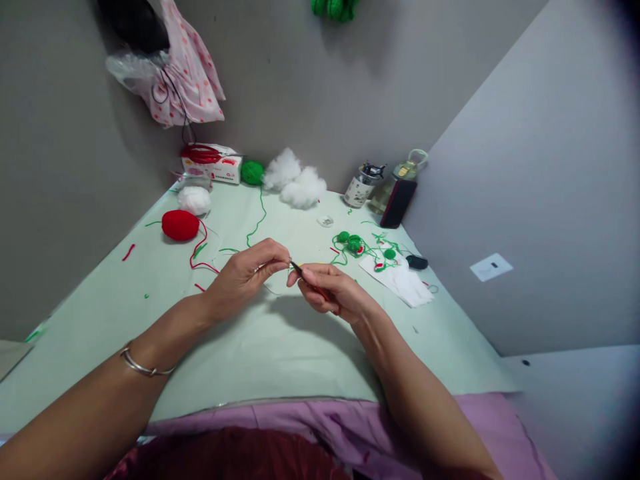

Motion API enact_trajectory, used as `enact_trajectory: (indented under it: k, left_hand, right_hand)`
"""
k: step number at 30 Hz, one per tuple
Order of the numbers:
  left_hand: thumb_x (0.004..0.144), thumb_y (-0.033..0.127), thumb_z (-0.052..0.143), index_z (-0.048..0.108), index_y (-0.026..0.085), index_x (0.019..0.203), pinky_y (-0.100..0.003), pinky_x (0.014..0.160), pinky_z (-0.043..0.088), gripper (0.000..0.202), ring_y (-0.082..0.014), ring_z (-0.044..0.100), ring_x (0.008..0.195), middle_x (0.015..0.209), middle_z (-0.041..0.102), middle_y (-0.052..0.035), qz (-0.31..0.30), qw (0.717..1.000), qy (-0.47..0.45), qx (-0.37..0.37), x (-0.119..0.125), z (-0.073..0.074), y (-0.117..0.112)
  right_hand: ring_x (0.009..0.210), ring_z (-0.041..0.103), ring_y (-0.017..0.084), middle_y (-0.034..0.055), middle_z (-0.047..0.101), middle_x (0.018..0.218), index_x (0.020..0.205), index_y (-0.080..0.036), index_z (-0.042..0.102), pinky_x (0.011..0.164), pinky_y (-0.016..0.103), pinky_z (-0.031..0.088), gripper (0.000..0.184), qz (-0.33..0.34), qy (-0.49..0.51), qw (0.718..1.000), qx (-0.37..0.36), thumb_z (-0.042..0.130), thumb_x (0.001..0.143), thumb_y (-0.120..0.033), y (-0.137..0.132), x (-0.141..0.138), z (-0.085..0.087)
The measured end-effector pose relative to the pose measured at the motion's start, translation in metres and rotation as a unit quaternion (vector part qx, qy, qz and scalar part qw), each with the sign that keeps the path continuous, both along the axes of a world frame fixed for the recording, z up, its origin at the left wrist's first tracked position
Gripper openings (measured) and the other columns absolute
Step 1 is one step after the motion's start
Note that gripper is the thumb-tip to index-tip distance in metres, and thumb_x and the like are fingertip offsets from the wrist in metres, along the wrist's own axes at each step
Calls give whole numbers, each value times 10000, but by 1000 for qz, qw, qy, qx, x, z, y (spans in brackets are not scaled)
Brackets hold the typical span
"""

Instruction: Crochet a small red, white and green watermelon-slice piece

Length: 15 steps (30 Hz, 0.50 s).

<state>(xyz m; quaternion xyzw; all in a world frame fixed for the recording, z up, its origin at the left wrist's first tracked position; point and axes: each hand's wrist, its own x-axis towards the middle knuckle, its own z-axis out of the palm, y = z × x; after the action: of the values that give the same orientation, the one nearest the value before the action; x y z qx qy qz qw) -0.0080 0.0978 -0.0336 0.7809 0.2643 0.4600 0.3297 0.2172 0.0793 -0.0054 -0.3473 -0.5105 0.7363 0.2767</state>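
Note:
Over the middle of the table, my two hands meet close together. My right hand (pixel 330 290) is closed round a small red-handled tool (pixel 311 283) with a dark pointed tip; it looks like pliers, though most of the handle is hidden in my palm. That tip points at the pinched fingertips of my left hand (pixel 253 270), which hold something thin and too small to make out. A thin pale strand shows below the fingers. Red yarn from the red yarn ball (pixel 181 225) runs towards my left wrist.
White stuffing (pixel 303 187), a green yarn ball (pixel 253 173) and a white yarn ball (pixel 194 199) lie at the back. A box (pixel 220 170) carries red scissors (pixel 201 154). Right are small green crocheted balls (pixel 354 243), white tissue (pixel 400 283), a pen cup (pixel 359 190), and a phone (pixel 399 204).

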Motion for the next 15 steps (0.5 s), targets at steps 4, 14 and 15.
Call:
enact_trajectory:
  k: [4,14,15]
  left_hand:
    - [1063,250,553,641,234,959,-346,911,499,138,-203,653,1013,996,665,-44,-2,1000,11,4,-2,-1,1]
    - [1068,303,531,651,232,953,-325,835,509,180,-187,628,895,939,660,-44,-5,999,37,-11,-3,7,-2]
    - [1066,302,534,652,231,948,-324,830,506,181,-184,623,876,933,660,-43,-6,999,38,-10,-3,7,-1]
  right_hand:
    - [391,195,22,-111,388,535,982,-138,719,399,211,101,367,4,-5,1000,3,675,936,-499,2,2,-2]
    - [448,195,41,-101,381,551,961,-137,733,393,204,101,364,3,-7,1000,-4,733,895,-495,2,4,-2]
    - [457,197,44,-100,376,555,962,-135,735,395,203,100,365,6,-8,1000,-3,740,889,-493,2,4,-2]
